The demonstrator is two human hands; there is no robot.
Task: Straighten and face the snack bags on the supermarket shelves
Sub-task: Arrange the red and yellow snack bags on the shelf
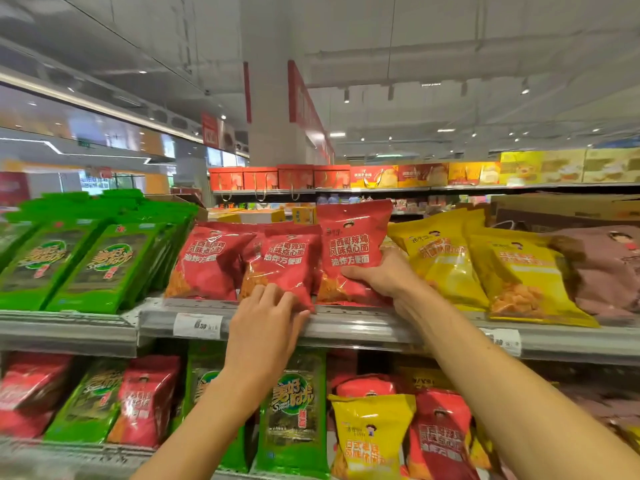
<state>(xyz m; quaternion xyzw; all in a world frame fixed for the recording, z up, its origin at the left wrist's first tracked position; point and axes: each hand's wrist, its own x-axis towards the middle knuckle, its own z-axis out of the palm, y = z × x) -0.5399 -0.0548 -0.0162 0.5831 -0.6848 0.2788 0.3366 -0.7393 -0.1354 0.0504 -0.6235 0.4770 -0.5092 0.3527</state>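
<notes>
Bare forearms rise from 6 o'clock to the grey upper shelf (346, 329). At centre the left hand (265, 327) pinches the lower corner of the middle red bag (287, 265), thumb under, fingers on its front. Just right, toward 3 o'clock, the right hand (384, 277) grips the taller red bag (351, 244), holding it upright. Beyond, yellow bags (485, 268) lean at 3 o'clock and green packs (86, 261) at 9 o'clock.
</notes>
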